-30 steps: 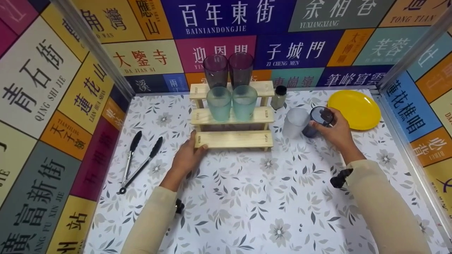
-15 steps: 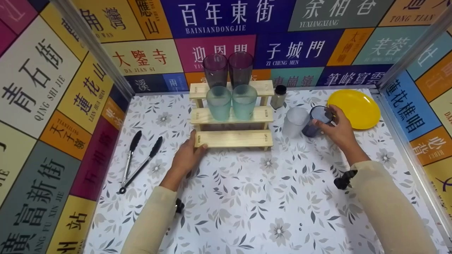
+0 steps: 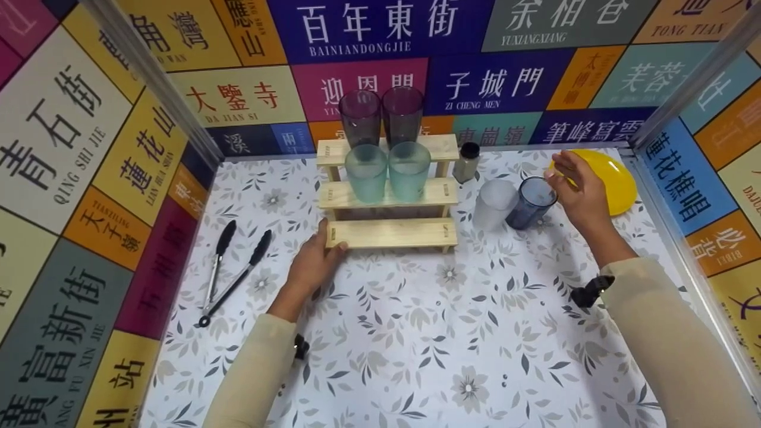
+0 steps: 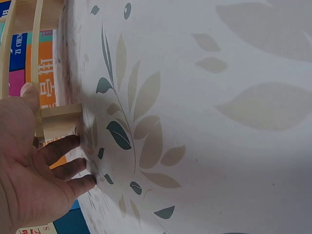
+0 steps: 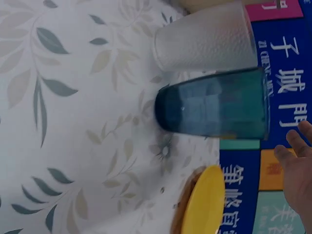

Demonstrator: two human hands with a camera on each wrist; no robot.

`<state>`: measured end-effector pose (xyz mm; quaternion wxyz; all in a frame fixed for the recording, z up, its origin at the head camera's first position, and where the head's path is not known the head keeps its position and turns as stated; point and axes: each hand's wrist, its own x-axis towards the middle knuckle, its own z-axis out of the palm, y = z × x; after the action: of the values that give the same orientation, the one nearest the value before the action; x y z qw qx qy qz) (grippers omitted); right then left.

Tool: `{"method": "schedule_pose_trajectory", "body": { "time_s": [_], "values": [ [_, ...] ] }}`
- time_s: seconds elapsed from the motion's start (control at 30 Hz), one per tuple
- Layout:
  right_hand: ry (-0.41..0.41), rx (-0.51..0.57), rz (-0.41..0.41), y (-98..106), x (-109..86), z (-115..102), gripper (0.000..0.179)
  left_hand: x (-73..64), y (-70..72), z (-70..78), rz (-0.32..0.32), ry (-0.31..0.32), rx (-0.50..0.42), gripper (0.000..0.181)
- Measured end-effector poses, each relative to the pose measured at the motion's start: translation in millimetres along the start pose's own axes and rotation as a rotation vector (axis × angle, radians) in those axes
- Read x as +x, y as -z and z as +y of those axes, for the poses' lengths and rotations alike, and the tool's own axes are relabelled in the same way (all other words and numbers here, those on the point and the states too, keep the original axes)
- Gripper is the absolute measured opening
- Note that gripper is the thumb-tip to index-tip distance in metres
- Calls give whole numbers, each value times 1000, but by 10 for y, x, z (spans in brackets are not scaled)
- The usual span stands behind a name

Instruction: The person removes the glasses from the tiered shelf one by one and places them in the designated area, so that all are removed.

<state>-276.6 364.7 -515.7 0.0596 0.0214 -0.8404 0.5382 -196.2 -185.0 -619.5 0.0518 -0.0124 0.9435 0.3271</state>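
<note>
A three-step wooden stand (image 3: 392,233) bears two purple cups (image 3: 361,119) on top and two pale green cups (image 3: 409,172) on its middle step. My left hand (image 3: 312,261) holds the left end of the lowest step; in the left wrist view its thumb lies on the board and the fingers reach beside the leg. To the right, a blue cup (image 3: 531,203) stands upright on the table close beside a frosted clear cup (image 3: 495,205). My right hand (image 3: 581,193) is just off the blue cup's rim, fingers loosely bent with nothing between them.
A yellow plate (image 3: 621,184) lies behind the right hand. Beside the stand's top step is a small black-capped jar (image 3: 467,162). Black-tipped tongs (image 3: 235,273) lie spread on the left. Printed panels (image 3: 487,35) wall in the floral-covered table (image 3: 380,345).
My right hand has let go of the blue cup and moved up and to the right, over the plate's edge. The left hand keeps its hold on the stand.
</note>
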Motion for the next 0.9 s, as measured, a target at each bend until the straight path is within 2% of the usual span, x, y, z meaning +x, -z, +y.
{"method": "schedule_pose_trajectory", "body": {
  "time_s": [0.33, 0.47, 0.57, 0.7, 0.8, 0.9],
  "values": [
    [68, 4, -79, -416, 14, -466, 80, 3, 10, 24, 0, 18, 1, 88],
    [121, 13, -117, -568, 18, -611, 84, 3, 2, 15, 0, 20, -2, 89],
    [151, 13, -138, -661, 31, -698, 87, -4, -5, 0, 10, 6, -9, 89],
    [175, 12, -159, -763, 45, -790, 88, 19, -41, -62, 55, -38, 25, 90],
    [192, 6, -172, -838, 51, -837, 88, 21, -39, -66, 61, -46, 26, 90],
    [221, -18, -181, -916, 56, -877, 90, 7, -13, -27, 39, -28, 7, 87]
  ]
}}
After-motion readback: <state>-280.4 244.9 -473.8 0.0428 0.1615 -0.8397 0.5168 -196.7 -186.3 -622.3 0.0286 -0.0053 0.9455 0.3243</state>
